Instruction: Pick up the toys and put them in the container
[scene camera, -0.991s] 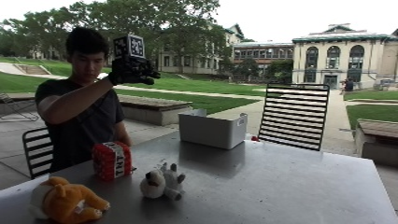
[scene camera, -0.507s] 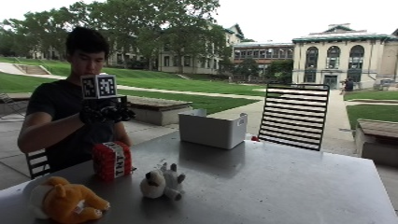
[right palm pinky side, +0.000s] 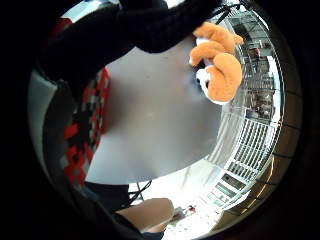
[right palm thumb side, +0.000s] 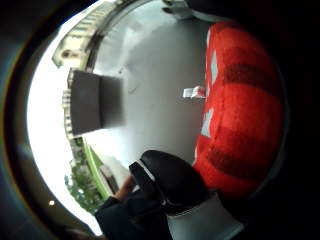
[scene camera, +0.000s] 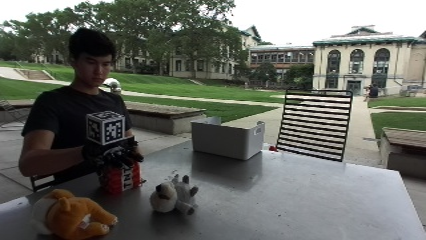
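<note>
Toys first: three of them sit on the grey surface (scene camera: 299, 200), and none is in the container yet. Red block toy (scene camera: 122, 177), with its white patches, stands near the person's edge, and the gloved right hand (scene camera: 112, 154) is right on top of it, fingers curled down over its upper part. From the thumb-side palm view the red fabric fills the space beside the palm and a gloved fingertip lies against it, so the hand looks closed around the block, though I cannot tell whether it has left the surface. Beside it lies a small grey-and-white plush (scene camera: 172, 194), tipped on its side, and nearer the front corner an orange plush animal (scene camera: 70, 216), also lying down. The white container (scene camera: 227, 138) waits well apart, toward the far side of the surface, open at the top.

Handling, as I judge it: the block looks like soft knitted or stuffed fabric, light, squashy, nothing fragile about it. A grip from above across its two broad sides should do; it will give a little under the fingers rather than slip. The plush pair look just as soft and light, best taken round the body rather than by a limb. The carry to the container crosses open surface, and the drop only needs the hand above the rim.
</note>
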